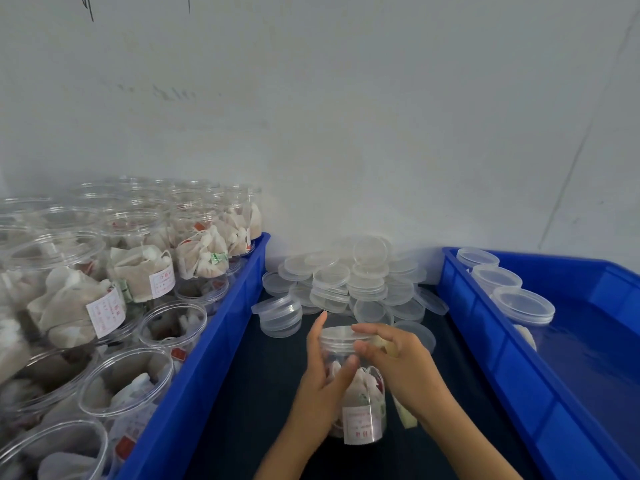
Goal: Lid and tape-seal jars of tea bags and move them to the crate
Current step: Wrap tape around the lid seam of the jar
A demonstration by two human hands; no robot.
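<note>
Centrally, on a dark mat (249, 393), a clear jar (356, 389) of tea bags stands upright with a lid (341, 333) on top. The left hand (325, 379) cups the jar's near-left side, fingers stretched up along the wall and only loosely bent. The right hand (398, 358) comes in from the other side, its fingers curled over the lid's rim; something yellowish shows under its palm, too blurred to name. Just beyond both hands lies a heap of loose lids (349, 282), piled against the foot of a pale, scuffed wall (346, 133). Left of the left hand, a blue bin (221, 327) holds many open jars (138, 271) of tea bags, stacked in layers. Right of the right hand, a blue crate (502, 344) holds three lidded jars (498, 282) in a row along its far-left edge. A thin crack runs down the wall above the crate.
</note>
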